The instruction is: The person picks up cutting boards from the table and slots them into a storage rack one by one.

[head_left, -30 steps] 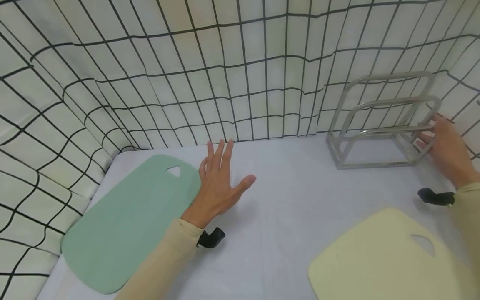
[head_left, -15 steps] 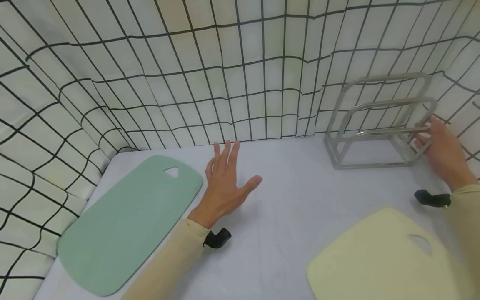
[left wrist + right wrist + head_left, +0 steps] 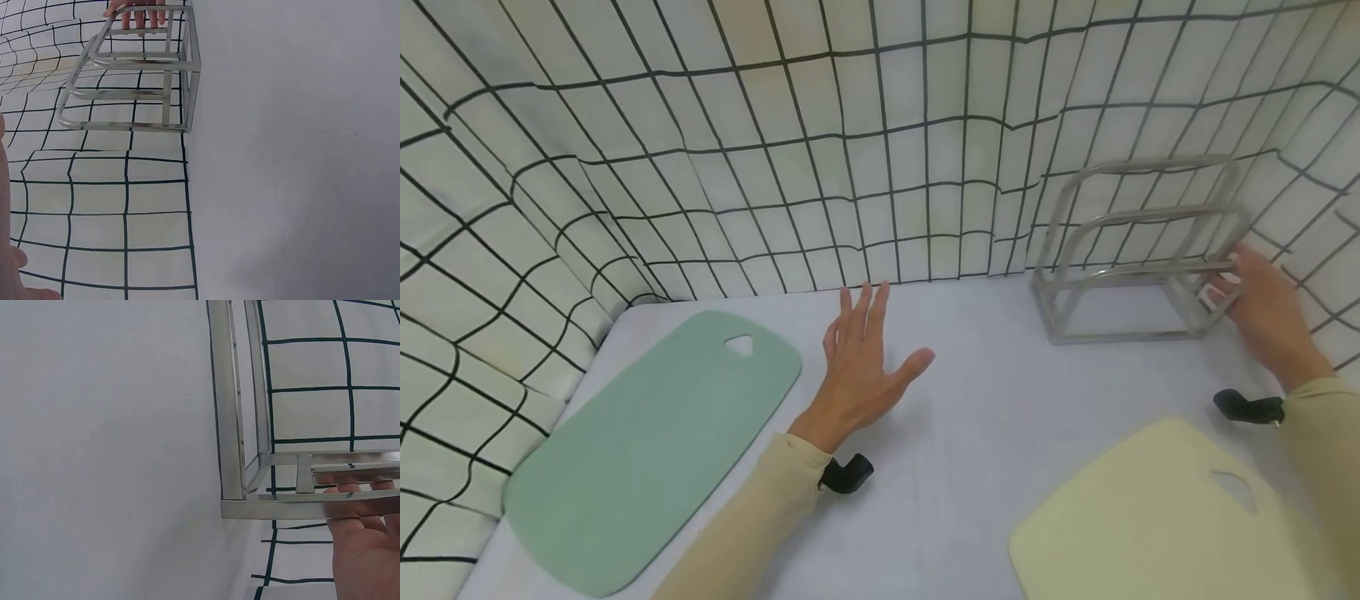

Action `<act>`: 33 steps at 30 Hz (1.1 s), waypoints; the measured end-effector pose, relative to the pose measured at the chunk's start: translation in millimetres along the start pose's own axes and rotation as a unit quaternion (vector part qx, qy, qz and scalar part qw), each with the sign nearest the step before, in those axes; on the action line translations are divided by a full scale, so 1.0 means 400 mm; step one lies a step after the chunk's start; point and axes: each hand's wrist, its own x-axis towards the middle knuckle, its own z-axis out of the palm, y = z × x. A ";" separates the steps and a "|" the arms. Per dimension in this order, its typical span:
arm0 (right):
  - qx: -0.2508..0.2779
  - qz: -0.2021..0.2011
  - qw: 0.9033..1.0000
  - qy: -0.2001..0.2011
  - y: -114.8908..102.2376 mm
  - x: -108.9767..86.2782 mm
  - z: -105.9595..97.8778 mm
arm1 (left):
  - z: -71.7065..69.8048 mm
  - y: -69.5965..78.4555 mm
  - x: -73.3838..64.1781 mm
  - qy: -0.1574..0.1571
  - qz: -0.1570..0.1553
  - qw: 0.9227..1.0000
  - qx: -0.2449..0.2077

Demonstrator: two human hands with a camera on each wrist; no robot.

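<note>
My right hand (image 3: 1270, 308) grips the right side of a silver metal rack (image 3: 1127, 337), an upright frame of rounded loops on a flat base. In the right wrist view its fingers (image 3: 347, 487) pass behind the side bar (image 3: 281, 507), partly hidden by it. My left hand (image 3: 865, 375) is held over the white table, fingers straight and thumb spread, holding nothing. Just left of that hand lies a green cutting board (image 3: 647, 450) with a triangular hole. A pale yellow cutting board (image 3: 1150, 525) lies near my right forearm.
White panels with a black wire grid (image 3: 910, 150) rise behind the table and along both sides. The rack stands by the back grid, near the right-hand one. A black piece sticks out from each sleeve cuff. The white tabletop (image 3: 970, 433) stretches between the two boards.
The rack has shifted slightly left and a little nearer, together with my right hand on its side. My left hand has drifted right, away from the green board.
</note>
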 end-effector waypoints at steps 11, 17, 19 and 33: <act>0.020 0.008 1.000 -0.014 0.000 0.004 0.008 | 0.030 0.000 0.018 -0.009 -0.003 1.000 -0.002; 0.010 0.005 1.000 -0.008 -0.005 -0.002 0.010 | 0.045 0.000 0.026 -0.014 0.001 1.000 0.001; 0.006 0.009 1.000 -0.008 -0.008 -0.005 0.011 | 0.050 0.001 0.030 -0.016 0.001 1.000 0.004; 0.027 -0.002 1.000 -0.010 -0.008 -0.012 0.017 | 0.070 0.006 0.037 -0.026 0.006 1.000 0.009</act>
